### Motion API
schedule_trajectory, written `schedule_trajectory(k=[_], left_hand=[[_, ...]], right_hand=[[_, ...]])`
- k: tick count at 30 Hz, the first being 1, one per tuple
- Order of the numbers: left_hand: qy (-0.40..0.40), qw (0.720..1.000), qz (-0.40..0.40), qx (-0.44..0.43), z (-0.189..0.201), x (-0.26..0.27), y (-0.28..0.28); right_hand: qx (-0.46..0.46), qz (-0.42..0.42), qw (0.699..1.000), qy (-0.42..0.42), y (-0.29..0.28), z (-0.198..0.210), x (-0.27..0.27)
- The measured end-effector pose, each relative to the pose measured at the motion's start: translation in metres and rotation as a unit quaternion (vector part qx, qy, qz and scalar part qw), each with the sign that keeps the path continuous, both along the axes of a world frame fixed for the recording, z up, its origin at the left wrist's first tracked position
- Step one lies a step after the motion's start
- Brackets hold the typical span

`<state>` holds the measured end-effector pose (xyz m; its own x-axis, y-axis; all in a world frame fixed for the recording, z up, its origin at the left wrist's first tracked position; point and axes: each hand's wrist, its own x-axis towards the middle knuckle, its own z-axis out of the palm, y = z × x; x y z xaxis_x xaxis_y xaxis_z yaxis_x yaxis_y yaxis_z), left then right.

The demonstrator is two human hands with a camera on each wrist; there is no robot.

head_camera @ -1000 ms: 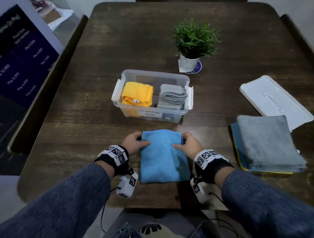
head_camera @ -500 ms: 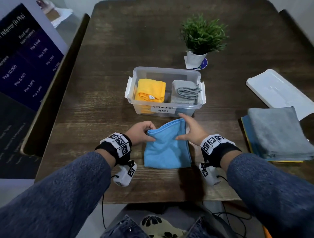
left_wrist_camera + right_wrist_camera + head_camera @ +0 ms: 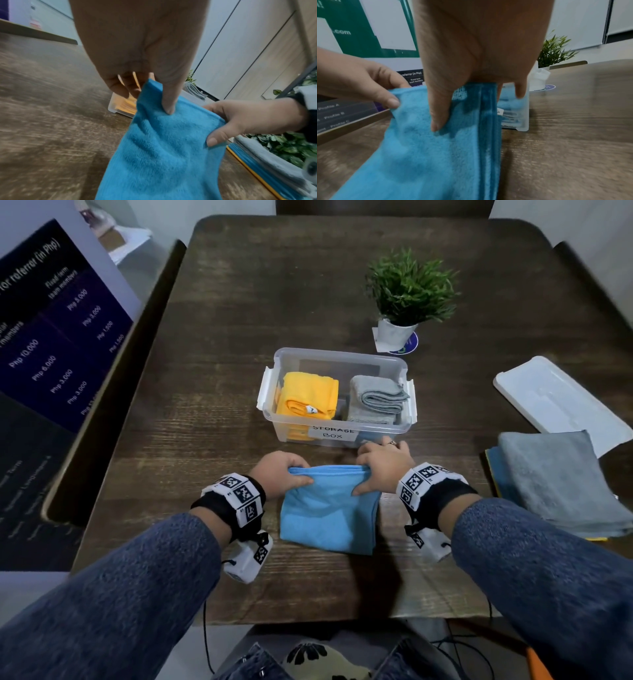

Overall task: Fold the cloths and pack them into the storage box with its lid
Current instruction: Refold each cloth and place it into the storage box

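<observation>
A folded blue cloth [image 3: 327, 515] [image 3: 164, 155] [image 3: 428, 155] lies on the table in front of me, its far edge lifted. My left hand [image 3: 284, 472] [image 3: 150, 93] pinches the far left corner, thumb on top. My right hand [image 3: 380, 470] [image 3: 462, 102] pinches the far right corner the same way. Just beyond stands the clear storage box [image 3: 337, 433], open, with a folded yellow cloth [image 3: 310, 398] on its left and a folded grey cloth [image 3: 376, 400] on its right. Its white lid [image 3: 561, 402] lies flat at the right.
A stack of unfolded cloths [image 3: 561, 487], grey on top with blue and yellow beneath, sits at the right near the lid. A small potted plant [image 3: 407, 299] stands behind the box. A dark poster board [image 3: 51, 337] leans off the table's left edge.
Both hands have lifted the blue cloth's far edge off the table and drawn it back towards me, a little away from the box. The head view has shifted closer.
</observation>
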<state>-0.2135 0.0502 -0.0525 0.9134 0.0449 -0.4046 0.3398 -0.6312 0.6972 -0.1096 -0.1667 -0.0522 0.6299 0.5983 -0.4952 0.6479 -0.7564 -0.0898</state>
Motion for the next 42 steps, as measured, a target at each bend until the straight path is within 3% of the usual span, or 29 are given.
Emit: schedule_trajectory(k=[3, 5, 9, 14, 20, 24, 27, 30, 37, 42], left_hand=[[-0.030, 0.992, -0.016, 0.120, 0.002, 0.005, 0.001], [-0.041, 0.988, -0.013, 0.148, 0.005, 0.008, 0.001], [-0.059, 0.989, -0.012, 0.138, 0.002, 0.011, 0.002], [-0.054, 0.989, -0.079, 0.113, -0.003, 0.002, 0.009], [-0.004, 0.981, -0.162, 0.103, -0.021, -0.023, 0.006], [0.059, 0.979, -0.170, 0.098, -0.032, -0.036, 0.008], [0.084, 0.979, -0.164, 0.090, -0.041, -0.046, 0.005], [0.095, 0.984, -0.137, 0.069, -0.048, -0.054, 0.001], [0.073, 0.996, 0.049, 0.003, -0.043, -0.049, -0.006], [0.125, 0.991, 0.033, 0.024, -0.053, -0.047, -0.016]], right_hand=[[0.073, -0.063, 0.993, 0.068, 0.002, 0.002, -0.005], [0.123, -0.097, 0.981, 0.113, 0.004, 0.002, -0.009], [0.162, -0.126, 0.977, 0.063, 0.003, 0.002, -0.018], [0.146, -0.080, 0.986, 0.010, -0.004, -0.004, -0.032], [0.162, -0.034, 0.982, 0.086, -0.010, -0.021, -0.066], [0.126, -0.016, 0.988, 0.087, -0.016, -0.033, -0.077], [0.070, -0.017, 0.992, 0.103, -0.021, -0.039, -0.081], [0.079, -0.046, 0.986, 0.142, -0.024, -0.045, -0.084], [0.172, -0.171, 0.965, 0.103, -0.026, -0.051, -0.082], [0.179, -0.241, 0.950, 0.083, -0.024, -0.055, -0.086]])
